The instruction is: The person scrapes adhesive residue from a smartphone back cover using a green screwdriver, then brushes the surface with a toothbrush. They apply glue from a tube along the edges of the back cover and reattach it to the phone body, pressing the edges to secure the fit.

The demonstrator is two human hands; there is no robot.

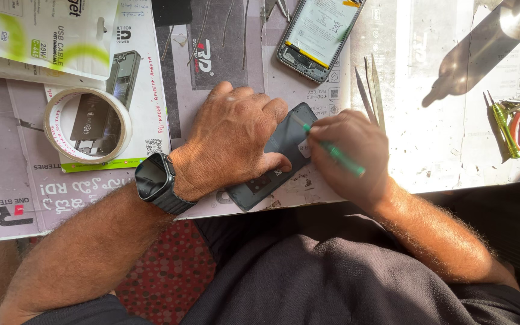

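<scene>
The left hand (pixel 233 141) covers most of the dark cover (pixel 284 153), so only its rounded upper corner at 1 o'clock and its lower end at 5 o'clock show. The tip of the green tool (pixel 332 150) is hidden where it meets the cover near a small pale patch; what it touches there cannot be made out. The right hand (pixel 350 156) hides the tool's middle.

The cover lies slantwise on the tabletop (pixel 428 132) near its front edge, directly under the left hand and just at 9 o'clock of the right hand. The left hand's grip is flat and spread, palm pressing down, thumb on the cover's lower face, closed round nothing. The right hand's grip is pinched tight on the thin green tool, pen-fashion.

The cover is smooth, matte, dark grey plastic. At 12 o'clock an opened phone (pixel 320 33) lies cut off by the frame, its pale battery showing. Steel tweezers (pixel 369 90) lie at 1 o'clock of the right hand. A tape roll (pixel 88 125), a white ring, sits at 9 o'clock on printed paper. A black watch (pixel 154 179) wraps the left wrist.
</scene>
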